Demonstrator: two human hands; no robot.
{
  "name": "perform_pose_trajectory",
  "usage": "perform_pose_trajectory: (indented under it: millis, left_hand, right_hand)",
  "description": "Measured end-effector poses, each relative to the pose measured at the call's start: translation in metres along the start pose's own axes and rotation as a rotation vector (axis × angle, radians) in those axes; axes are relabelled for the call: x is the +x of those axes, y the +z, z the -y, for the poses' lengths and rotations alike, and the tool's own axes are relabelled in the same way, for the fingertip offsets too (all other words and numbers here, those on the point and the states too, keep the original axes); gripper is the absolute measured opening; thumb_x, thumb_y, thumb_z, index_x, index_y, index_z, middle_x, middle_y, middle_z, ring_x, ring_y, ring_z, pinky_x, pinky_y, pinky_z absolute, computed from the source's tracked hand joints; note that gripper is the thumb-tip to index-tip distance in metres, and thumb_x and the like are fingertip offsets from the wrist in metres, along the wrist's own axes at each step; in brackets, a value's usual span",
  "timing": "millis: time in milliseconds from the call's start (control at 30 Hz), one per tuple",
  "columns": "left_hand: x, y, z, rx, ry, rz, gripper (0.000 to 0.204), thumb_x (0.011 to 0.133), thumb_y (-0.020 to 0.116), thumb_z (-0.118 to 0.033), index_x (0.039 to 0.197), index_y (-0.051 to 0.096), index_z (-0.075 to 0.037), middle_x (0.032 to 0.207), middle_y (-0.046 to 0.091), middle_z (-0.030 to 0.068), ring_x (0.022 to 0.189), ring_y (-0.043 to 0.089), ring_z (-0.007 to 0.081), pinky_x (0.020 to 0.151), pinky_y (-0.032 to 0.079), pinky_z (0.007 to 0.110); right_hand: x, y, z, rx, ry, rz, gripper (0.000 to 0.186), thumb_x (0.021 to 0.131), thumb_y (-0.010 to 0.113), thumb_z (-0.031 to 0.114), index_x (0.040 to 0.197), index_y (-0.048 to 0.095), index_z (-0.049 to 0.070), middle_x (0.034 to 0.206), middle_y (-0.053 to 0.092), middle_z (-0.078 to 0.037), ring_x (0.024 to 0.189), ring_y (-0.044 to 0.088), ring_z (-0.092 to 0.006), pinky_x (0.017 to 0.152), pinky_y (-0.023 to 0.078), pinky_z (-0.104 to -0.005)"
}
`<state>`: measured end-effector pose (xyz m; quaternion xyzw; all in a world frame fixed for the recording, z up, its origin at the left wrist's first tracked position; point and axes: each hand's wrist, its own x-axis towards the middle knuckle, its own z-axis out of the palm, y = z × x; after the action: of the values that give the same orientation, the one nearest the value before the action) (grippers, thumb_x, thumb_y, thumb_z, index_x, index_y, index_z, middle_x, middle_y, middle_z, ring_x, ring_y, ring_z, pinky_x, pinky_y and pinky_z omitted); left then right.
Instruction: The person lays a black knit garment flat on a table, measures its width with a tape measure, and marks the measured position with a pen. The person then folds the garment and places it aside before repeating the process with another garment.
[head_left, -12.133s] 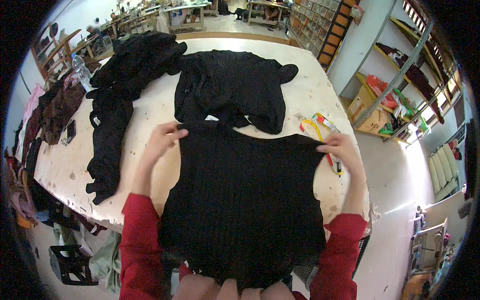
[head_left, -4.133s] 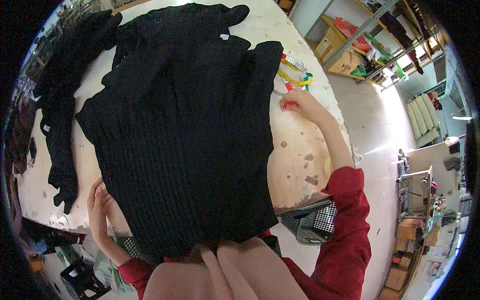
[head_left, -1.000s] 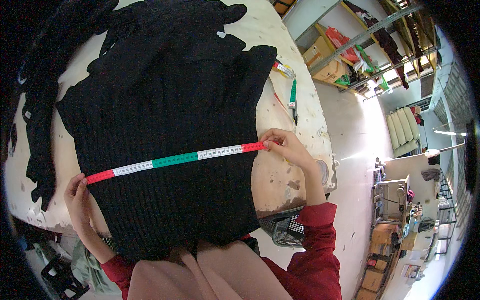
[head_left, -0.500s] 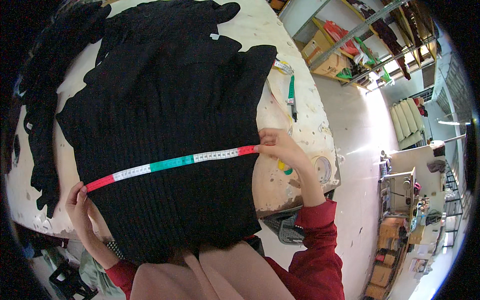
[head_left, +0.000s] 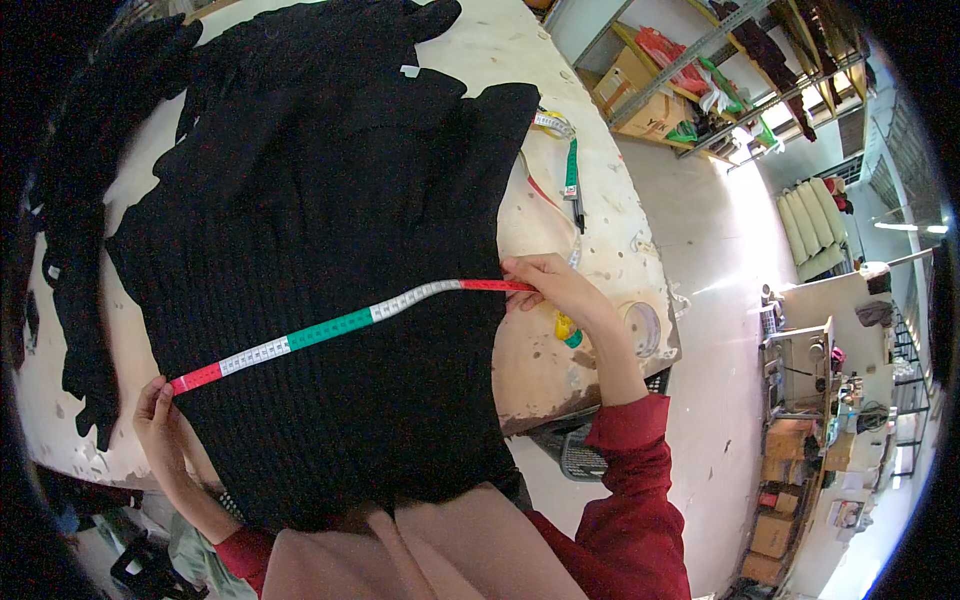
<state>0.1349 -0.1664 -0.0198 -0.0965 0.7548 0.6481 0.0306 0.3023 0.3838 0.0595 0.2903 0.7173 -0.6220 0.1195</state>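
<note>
A black ribbed garment [head_left: 330, 240] lies spread over the table and hangs toward me over the near edge. Across its width runs a tape measure [head_left: 330, 330] with red, white and green sections. At the garment's left edge my left hand [head_left: 160, 415] pinches the red end of the tape. My right hand [head_left: 550, 290], at the right edge, holds the tape's other red section between thumb and fingers. Near that hand the tape bends and lifts slightly. The rest of the tape trails on the table past the right hand, partly hidden by it.
More black garments [head_left: 85, 200] lie along the table's left side and far end. On the pale worn table [head_left: 610, 240], right of the garment, are a pen [head_left: 579, 215] and a clear tape roll [head_left: 640, 330]. A shelf with a cardboard box [head_left: 640, 100] stands beyond the floor.
My right hand has shifted its hold, its fingers now lower on the tape. The tape, nearly straight before, now curves near that hand. My left hand stays at the end.
</note>
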Motion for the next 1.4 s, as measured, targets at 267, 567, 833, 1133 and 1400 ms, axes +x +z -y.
perform_pose_trajectory:
  millis: [267, 567, 833, 1133, 1400]
  left_hand:
    - [-0.003, 0.007, -0.009, -0.019, 0.03, 0.08, 0.018, 0.09, 0.069, -0.01, 0.106, 0.066, -0.003, 0.081, 0.058, -0.0063, 0.062, 0.041, 0.0002, 0.054, 0.029, 0.017]
    - [-0.013, 0.018, -0.013, 0.064, 0.131, 0.005, 0.015, 0.09, 0.069, -0.01, 0.103, 0.065, -0.002, 0.087, 0.061, -0.0042, 0.071, 0.049, 0.0015, 0.06, 0.035, 0.017]
    - [-0.009, 0.013, -0.003, 0.089, 0.204, 0.032, 0.016, 0.091, 0.067, -0.009, 0.105, 0.063, -0.001, 0.091, 0.062, -0.0015, 0.082, 0.054, 0.0046, 0.07, 0.04, 0.018]
    - [-0.016, 0.018, -0.013, 0.043, 0.13, 0.016, 0.016, 0.09, 0.068, -0.008, 0.104, 0.064, -0.002, 0.091, 0.061, -0.0029, 0.08, 0.053, 0.0037, 0.069, 0.039, 0.017]
    - [-0.014, 0.022, -0.008, 0.004, 0.16, 0.011, 0.016, 0.09, 0.067, -0.007, 0.105, 0.064, -0.002, 0.088, 0.059, -0.0047, 0.076, 0.05, 0.0019, 0.063, 0.035, 0.016]
  right_hand:
    - [0.007, 0.009, -0.016, -0.014, -0.13, -0.159, 0.023, 0.08, 0.079, 0.019, 0.086, 0.069, 0.0, 0.076, 0.065, -0.001, 0.067, 0.059, -0.0076, 0.063, 0.047, -0.0206]
    - [0.011, 0.014, -0.024, -0.27, -0.196, -0.369, 0.025, 0.078, 0.079, 0.018, 0.085, 0.068, -0.003, 0.07, 0.064, -0.003, 0.065, 0.058, -0.0071, 0.058, 0.044, -0.0218]
    - [-0.003, 0.017, -0.014, -0.067, -0.232, -0.419, 0.02, 0.088, 0.068, 0.017, 0.089, 0.069, -0.002, 0.073, 0.068, -0.008, 0.06, 0.063, -0.0105, 0.054, 0.049, -0.0249]
    - [-0.016, 0.041, -0.011, -0.132, -0.213, -0.521, 0.02, 0.09, 0.066, 0.015, 0.094, 0.069, -0.004, 0.07, 0.065, -0.006, 0.056, 0.06, -0.0081, 0.052, 0.046, -0.0213]
    - [0.0, 0.041, -0.034, -0.254, -0.355, -0.551, 0.023, 0.086, 0.069, 0.021, 0.092, 0.072, -0.001, 0.071, 0.068, -0.01, 0.057, 0.065, -0.0138, 0.054, 0.048, -0.0254]
